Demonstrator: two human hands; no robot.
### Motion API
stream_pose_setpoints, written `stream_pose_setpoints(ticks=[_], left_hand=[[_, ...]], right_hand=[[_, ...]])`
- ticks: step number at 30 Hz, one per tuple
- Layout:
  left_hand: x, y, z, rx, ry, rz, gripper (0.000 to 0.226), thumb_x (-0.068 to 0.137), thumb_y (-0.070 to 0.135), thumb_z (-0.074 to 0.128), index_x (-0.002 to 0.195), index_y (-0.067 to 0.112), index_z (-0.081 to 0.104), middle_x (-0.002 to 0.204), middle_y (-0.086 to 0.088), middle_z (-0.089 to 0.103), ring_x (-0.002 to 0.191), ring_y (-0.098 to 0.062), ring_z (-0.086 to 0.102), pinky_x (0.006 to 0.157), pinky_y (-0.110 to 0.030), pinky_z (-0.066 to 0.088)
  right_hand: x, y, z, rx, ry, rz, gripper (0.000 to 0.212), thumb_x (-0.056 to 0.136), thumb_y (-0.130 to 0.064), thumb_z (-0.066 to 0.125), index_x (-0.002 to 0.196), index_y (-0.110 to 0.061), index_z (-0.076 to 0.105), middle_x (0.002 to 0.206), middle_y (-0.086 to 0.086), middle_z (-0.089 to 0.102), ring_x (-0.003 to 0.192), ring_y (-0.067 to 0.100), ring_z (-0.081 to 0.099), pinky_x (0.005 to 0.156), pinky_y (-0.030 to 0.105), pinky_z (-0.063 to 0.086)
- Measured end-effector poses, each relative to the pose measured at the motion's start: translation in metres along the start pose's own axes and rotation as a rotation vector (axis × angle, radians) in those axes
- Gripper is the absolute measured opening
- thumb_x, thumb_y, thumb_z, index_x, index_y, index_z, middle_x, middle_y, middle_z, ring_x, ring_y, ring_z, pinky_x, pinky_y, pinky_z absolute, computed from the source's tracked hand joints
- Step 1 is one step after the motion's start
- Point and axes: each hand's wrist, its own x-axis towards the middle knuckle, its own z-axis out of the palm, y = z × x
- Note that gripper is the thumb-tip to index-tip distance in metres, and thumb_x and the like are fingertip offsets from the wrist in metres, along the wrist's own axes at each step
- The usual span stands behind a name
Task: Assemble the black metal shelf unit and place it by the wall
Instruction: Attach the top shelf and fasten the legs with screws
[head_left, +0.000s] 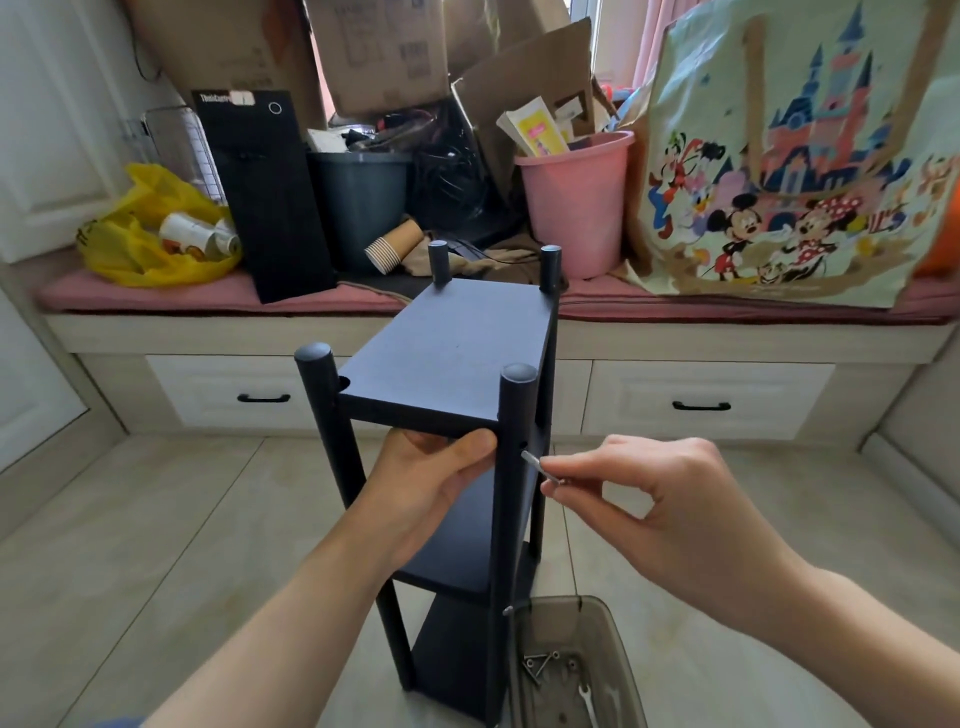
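The black metal shelf unit (452, 358) stands upright on the tiled floor in front of me, with four round posts and three shelves showing. My left hand (431, 483) grips the front edge of the top shelf from below, thumb against the near right post. My right hand (639, 493) pinches a silver screw (540, 466), whose tip points at a small hole in that post just under the top shelf. A second screw head (508, 609) sticks out of the same post lower down.
A grey plastic tray (602, 623) with several loose screws and a small wrench sits on the floor at the shelf's right foot. Behind runs a cushioned bench with drawers (701, 400), loaded with boxes, a pink bucket (576, 208), a cartoon tote bag (810, 171) and a yellow bag (150, 234).
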Motion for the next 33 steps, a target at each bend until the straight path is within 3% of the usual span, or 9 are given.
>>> stream_pose_setpoints(ticks=[7, 12, 14, 19, 24, 33], left_hand=[[-0.001, -0.008, 0.003, -0.004, -0.011, -0.019, 0.063, 0.075, 0.019, 0.086, 0.126, -0.009, 0.061, 0.126, -0.033, 0.063, 0.12, -0.044, 0.062, 0.094, -0.038, 0.055], [-0.002, -0.009, 0.008, -0.044, 0.005, -0.023, 0.055, 0.072, 0.026, 0.09, 0.114, -0.003, 0.069, 0.117, -0.026, 0.069, 0.113, -0.039, 0.067, 0.096, -0.042, 0.055], [-0.002, -0.009, 0.008, -0.038, 0.005, -0.019, 0.054, 0.075, 0.024, 0.088, 0.117, -0.004, 0.068, 0.12, -0.029, 0.067, 0.115, -0.041, 0.065, 0.1, -0.048, 0.053], [-0.004, -0.009, 0.008, 0.005, 0.006, -0.021, 0.049, 0.083, 0.011, 0.079, 0.125, -0.009, 0.061, 0.123, -0.029, 0.066, 0.12, -0.042, 0.063, 0.095, -0.037, 0.055], [-0.002, -0.009, 0.005, 0.004, 0.026, -0.021, 0.05, 0.085, 0.005, 0.071, 0.131, -0.009, 0.056, 0.129, -0.032, 0.061, 0.123, -0.043, 0.061, 0.1, -0.043, 0.054], [-0.003, -0.006, 0.007, 0.074, 0.031, -0.02, 0.058, 0.08, 0.013, 0.077, 0.132, -0.004, 0.057, 0.127, -0.027, 0.065, 0.12, -0.04, 0.063, 0.101, -0.045, 0.053]], right_hand=[[-0.005, -0.005, 0.008, 0.021, 0.112, 0.017, 0.018, 0.081, -0.023, 0.074, 0.098, -0.017, 0.08, 0.077, -0.013, 0.072, 0.067, 0.004, 0.067, 0.066, 0.023, 0.053], [-0.008, -0.002, 0.008, 0.038, 0.162, 0.032, 0.019, 0.08, -0.019, 0.075, 0.098, -0.017, 0.08, 0.078, -0.013, 0.073, 0.069, 0.004, 0.068, 0.068, 0.02, 0.054], [-0.007, -0.001, 0.007, 0.059, 0.18, 0.051, 0.02, 0.079, -0.019, 0.076, 0.098, -0.018, 0.08, 0.081, -0.014, 0.074, 0.072, 0.002, 0.069, 0.071, 0.017, 0.053], [-0.008, -0.001, 0.01, 0.054, 0.182, 0.047, 0.02, 0.08, -0.018, 0.075, 0.099, -0.017, 0.079, 0.082, -0.013, 0.074, 0.074, 0.0, 0.069, 0.073, 0.012, 0.052], [-0.007, 0.0, 0.013, 0.085, 0.189, 0.085, 0.021, 0.079, -0.018, 0.075, 0.099, -0.02, 0.079, 0.087, -0.016, 0.076, 0.08, -0.004, 0.07, 0.076, 0.013, 0.053], [-0.001, 0.001, 0.027, 0.193, 0.225, 0.197, 0.016, 0.08, -0.009, 0.078, 0.095, -0.016, 0.077, 0.085, -0.016, 0.075, 0.077, -0.003, 0.071, 0.075, 0.015, 0.055]])
